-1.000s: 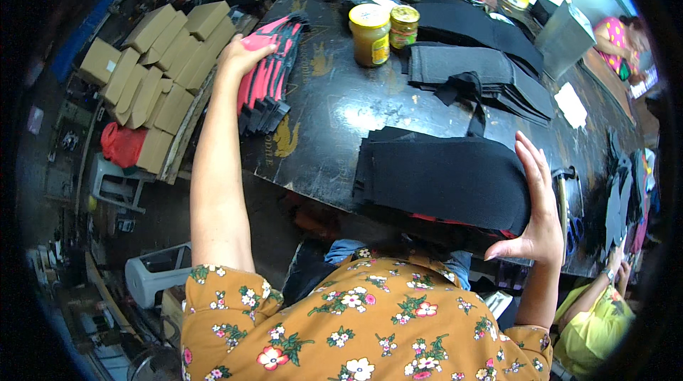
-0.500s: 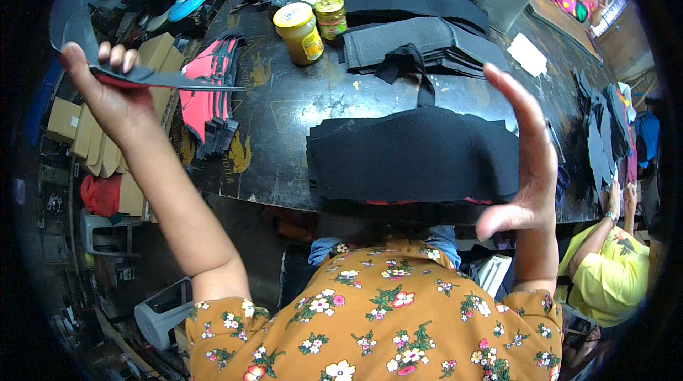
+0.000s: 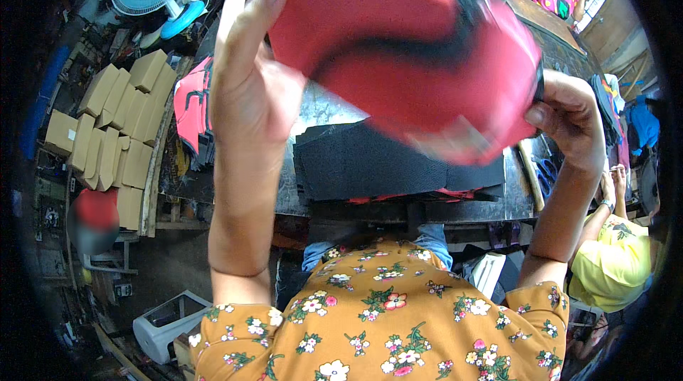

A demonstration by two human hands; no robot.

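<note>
1. The left hand (image 3: 260, 96) is raised, fingers straight, at the left end of a blurred, curved red-and-black sheet piece (image 3: 405, 89); whether it grips cannot be told.
2. The right hand (image 3: 573, 114) pinches the piece's right end, above the dark glossy table (image 3: 324, 105).
3. Black textured panels (image 3: 377, 164) lie stacked along the table's near edge.
4. Stacked red-and-black strips (image 3: 191, 114) lie at its left edge.
</note>
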